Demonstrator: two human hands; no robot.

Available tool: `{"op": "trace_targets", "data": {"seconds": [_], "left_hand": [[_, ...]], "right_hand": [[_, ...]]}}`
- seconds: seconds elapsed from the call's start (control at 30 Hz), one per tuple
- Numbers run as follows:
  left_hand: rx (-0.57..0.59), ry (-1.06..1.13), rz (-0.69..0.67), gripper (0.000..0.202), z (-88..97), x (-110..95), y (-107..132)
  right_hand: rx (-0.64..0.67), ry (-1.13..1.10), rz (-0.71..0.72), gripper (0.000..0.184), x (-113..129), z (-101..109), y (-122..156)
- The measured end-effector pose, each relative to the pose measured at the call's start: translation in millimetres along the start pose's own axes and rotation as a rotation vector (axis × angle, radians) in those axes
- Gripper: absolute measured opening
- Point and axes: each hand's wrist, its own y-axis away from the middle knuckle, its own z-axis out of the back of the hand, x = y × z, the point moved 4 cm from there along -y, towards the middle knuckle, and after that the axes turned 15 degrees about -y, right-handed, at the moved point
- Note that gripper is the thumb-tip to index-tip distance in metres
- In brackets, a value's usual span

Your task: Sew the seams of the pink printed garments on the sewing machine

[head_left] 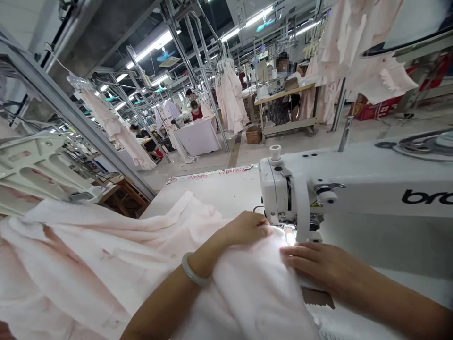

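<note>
— How does the cloth appear?
— Pale pink, soft, loosely folded.
— Its position?
— Under the left grip, which pinches it, and spread leftward from there; the right grip, fingers extended, rests on its edge.

The pale pink cloth looks soft and matt, with a slightly fleecy surface. The sewing machine has a smooth white casing, as if painted, with a gentle sheen; the thin rod above it is shiny bare metal. The counter is smooth, white and faintly glossy. The bracelet is polished, though whether stone or plastic cannot be told. The slanting post is smooth grey metal, and the box looks like matt brown cardboard.
</note>
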Motion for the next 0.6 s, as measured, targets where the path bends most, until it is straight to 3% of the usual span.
{"op": "trace_targets", "data": {"seconds": [0.1, 0.23, 0.4, 0.6], "left_hand": [[-0.001, -0.011, 0.029, 0.010, -9.5, -1, -5], [-0.027, -0.027, 0.019, 0.007, -13.2, -2, 11], [-0.040, -0.090, -0.031, 0.017, -22.3, -7, 34], [-0.040, -0.143, 0.025, 0.025, -27.9, -8, 32]], "right_hand": [[0.091, -0.030, -0.019, 0.037, 2, -1, -9], [0.131, -0.077, 0.025, 0.029, 20, -2, -15], [0.059, -0.010, 0.168, 0.045, 41, -1, -12], [-0.012, 0.205, 0.239, 0.046, 26, -2, 9]]}}
